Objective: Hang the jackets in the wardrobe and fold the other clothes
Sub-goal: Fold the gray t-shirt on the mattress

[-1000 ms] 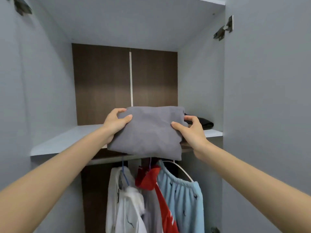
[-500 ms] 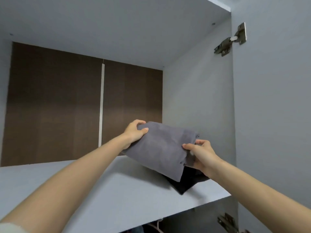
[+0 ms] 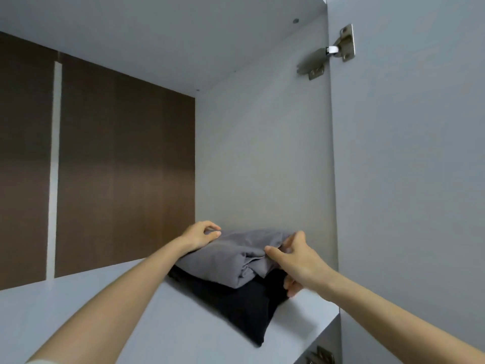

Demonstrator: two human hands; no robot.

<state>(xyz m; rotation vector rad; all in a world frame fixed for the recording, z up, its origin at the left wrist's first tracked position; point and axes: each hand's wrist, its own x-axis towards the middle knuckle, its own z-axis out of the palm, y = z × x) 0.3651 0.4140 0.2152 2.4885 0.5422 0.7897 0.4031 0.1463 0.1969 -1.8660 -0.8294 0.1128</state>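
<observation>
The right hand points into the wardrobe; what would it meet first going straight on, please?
The grey folded garment, which the right hand is pinching; beyond it, probably the side wall, though depth is unclear.

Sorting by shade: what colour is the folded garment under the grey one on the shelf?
The lower garment is plain black, clearest in the head view.

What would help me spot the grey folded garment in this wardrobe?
Find the upper shelf and follow it to its right corner. Two folded garments are stacked there: the grey garment lies on top of the black garment, held by the left hand and right hand.
</observation>
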